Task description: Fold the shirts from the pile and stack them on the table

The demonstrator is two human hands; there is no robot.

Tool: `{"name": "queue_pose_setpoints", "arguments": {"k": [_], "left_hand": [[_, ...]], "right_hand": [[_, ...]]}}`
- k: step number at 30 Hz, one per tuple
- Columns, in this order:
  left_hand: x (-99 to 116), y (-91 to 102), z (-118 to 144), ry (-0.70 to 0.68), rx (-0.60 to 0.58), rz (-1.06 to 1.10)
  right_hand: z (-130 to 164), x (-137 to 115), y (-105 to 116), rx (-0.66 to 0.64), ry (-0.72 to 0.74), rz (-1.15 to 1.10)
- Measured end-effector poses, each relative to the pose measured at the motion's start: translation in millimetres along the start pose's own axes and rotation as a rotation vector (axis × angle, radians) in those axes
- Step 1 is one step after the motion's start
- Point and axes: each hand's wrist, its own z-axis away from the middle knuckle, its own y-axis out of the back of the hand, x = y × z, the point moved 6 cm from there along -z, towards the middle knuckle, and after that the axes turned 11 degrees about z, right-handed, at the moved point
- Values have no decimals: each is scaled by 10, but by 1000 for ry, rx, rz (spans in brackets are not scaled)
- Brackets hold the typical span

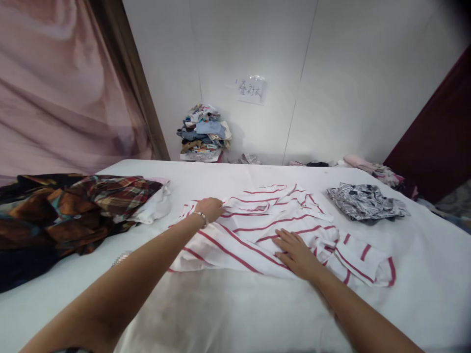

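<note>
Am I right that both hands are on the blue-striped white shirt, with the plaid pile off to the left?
Not quite: the head view shows red stripes, not blue. Both the left hand and right hand rest on the red-striped white shirt, with the plaid pile to the left.

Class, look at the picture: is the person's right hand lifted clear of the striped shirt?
No, the right hand lies flat, palm down, on the red-and-white striped shirt spread on the white table.

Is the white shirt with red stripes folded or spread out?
Partly folded: the white shirt with red stripes has fabric doubled over its middle, under left hand and right hand.
</note>
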Motion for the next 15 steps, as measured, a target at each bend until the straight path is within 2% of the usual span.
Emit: {"name": "queue_pose_setpoints", "arguments": {"k": [3, 6, 10, 15], "left_hand": [[-79, 195, -192, 38, -75, 57], [-148, 266, -354, 48, -219, 143], [-249, 178, -433, 59, -375, 274], [-351, -30, -394, 62, -430, 418]], "right_hand": [[-9, 1, -17, 0, 3, -2], [-9, 11, -32, 10, 6, -11], [-4, 31, -49, 20, 8, -19], [-2, 50, -68, 15, 20, -38]]}}
